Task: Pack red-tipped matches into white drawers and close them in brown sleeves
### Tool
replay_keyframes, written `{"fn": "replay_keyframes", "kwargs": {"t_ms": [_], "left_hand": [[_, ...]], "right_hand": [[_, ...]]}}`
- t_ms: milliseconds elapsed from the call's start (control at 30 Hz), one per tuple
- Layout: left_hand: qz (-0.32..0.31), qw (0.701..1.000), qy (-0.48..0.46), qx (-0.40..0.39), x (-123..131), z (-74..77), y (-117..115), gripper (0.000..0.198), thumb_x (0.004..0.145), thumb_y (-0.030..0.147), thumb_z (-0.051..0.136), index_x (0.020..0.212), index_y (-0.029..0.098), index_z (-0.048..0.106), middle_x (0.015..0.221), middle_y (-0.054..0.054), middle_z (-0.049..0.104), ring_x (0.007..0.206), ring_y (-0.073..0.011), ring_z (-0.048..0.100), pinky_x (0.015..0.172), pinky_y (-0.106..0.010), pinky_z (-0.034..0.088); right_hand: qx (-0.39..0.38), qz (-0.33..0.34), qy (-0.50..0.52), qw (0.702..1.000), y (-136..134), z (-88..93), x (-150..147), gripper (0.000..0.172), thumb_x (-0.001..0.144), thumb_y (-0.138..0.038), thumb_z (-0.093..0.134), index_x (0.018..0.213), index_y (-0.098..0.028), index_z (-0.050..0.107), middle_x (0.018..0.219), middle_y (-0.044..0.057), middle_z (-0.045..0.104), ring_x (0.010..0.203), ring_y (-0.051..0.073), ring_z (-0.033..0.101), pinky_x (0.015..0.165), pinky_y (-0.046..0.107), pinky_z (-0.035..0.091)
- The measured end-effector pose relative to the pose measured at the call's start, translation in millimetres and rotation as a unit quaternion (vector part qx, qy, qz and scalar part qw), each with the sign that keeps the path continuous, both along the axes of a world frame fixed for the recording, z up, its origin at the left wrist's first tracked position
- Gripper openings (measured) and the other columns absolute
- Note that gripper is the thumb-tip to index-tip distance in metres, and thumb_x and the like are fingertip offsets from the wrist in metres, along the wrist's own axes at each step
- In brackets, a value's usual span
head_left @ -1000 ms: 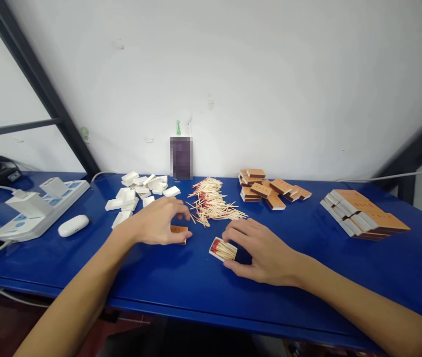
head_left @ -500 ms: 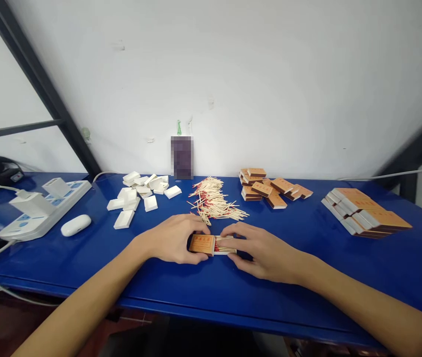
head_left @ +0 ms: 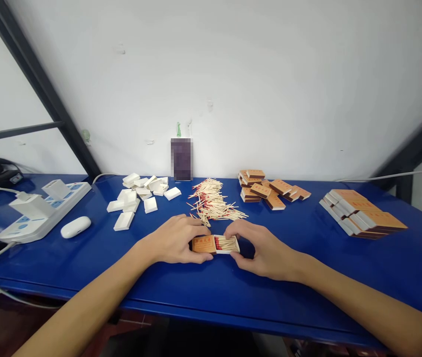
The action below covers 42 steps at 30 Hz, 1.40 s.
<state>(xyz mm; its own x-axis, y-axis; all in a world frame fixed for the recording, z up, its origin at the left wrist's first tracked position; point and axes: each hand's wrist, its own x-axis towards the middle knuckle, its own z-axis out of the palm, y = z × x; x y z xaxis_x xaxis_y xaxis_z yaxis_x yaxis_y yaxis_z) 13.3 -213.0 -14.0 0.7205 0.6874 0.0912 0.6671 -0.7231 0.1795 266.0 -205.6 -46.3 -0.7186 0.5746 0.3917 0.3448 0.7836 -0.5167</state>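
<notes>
Both hands meet at the middle of the blue table [head_left: 211, 292]. My left hand [head_left: 176, 243] grips an orange matchbox sleeve [head_left: 203, 244]. My right hand [head_left: 265, 248] pinches a white tray filled with matches [head_left: 228, 244], whose left end sits partly inside the sleeve. Just behind them lies a loose pile of red-tipped matches [head_left: 213, 201]. Empty white trays [head_left: 140, 193] are scattered to the back left.
Orange sleeves [head_left: 270, 188] are heaped at the back right, and a row of closed matchboxes [head_left: 363, 213] lies far right. A power strip with plugs [head_left: 42, 208] and a white earbud case [head_left: 75, 226] sit at the left. A wall stands right behind the table.
My left hand brought the sleeve over to the filled tray in my right hand, and the tray's end has gone into the sleeve.
</notes>
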Motion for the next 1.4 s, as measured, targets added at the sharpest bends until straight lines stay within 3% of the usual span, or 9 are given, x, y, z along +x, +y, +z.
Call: {"fn": "replay_keyframes", "kwargs": {"t_ms": [133, 533, 800, 1067, 1400], "left_hand": [[-0.003, 0.999, -0.008, -0.038, 0.4, 1.9, -0.3, 0.039, 0.09, 0.055, 0.057, 0.109, 0.022, 0.065, 0.075, 0.001, 0.065, 0.065, -0.0156, 0.06, 0.061, -0.026, 0.035], [0.002, 0.998, -0.047, -0.033, 2.5, -9.1, 1.5, 0.037, 0.087, 0.051, 0.063, 0.108, 0.021, 0.062, 0.095, -0.002, 0.067, 0.081, -0.018, 0.062, 0.073, -0.026, 0.041], [0.038, 0.999, -0.003, -0.034, 3.6, -4.2, -0.5, 0.039, 0.086, 0.056, 0.06, 0.103, 0.021, 0.063, 0.07, 0.001, 0.061, 0.067, -0.0173, 0.057, 0.064, -0.026, 0.035], [0.041, 0.999, 0.024, 0.004, 3.8, -7.4, 0.1, 0.049, 0.084, 0.067, 0.056, 0.098, 0.021, 0.063, 0.067, 0.001, 0.059, 0.064, -0.0177, 0.055, 0.061, -0.026, 0.032], [0.026, 0.999, 0.032, 0.015, 4.5, -11.0, 0.5, 0.053, 0.088, 0.068, 0.049, 0.106, 0.02, 0.062, 0.073, -0.002, 0.063, 0.07, -0.0209, 0.059, 0.068, -0.029, 0.038]], "right_hand": [[-0.01, 0.0, 0.004, 1.0, 0.3, 3.9, 1.4, 0.027, 0.077, -0.012, 0.062, 0.1, -0.023, 0.052, 0.094, 0.0, 0.06, 0.082, 0.015, 0.055, 0.075, 0.029, 0.047], [-0.058, 0.006, -0.053, 0.997, -3.8, 9.5, -0.5, 0.036, 0.075, -0.009, 0.062, 0.107, -0.023, 0.055, 0.1, 0.001, 0.06, 0.087, 0.016, 0.056, 0.078, 0.029, 0.045], [-0.051, -0.016, -0.061, 0.997, -1.5, 9.3, -1.8, 0.033, 0.074, -0.011, 0.062, 0.105, -0.022, 0.056, 0.101, 0.002, 0.062, 0.089, 0.018, 0.057, 0.079, 0.031, 0.045], [-0.017, -0.025, -0.069, 0.997, -3.2, 6.5, -0.5, 0.035, 0.075, -0.014, 0.062, 0.108, -0.024, 0.057, 0.106, 0.004, 0.065, 0.097, 0.021, 0.058, 0.089, 0.039, 0.044], [-0.068, -0.018, -0.029, 0.997, -5.0, 11.5, -4.7, 0.035, 0.074, -0.014, 0.066, 0.107, -0.023, 0.059, 0.091, 0.0, 0.064, 0.077, 0.015, 0.058, 0.071, 0.029, 0.049]]}}
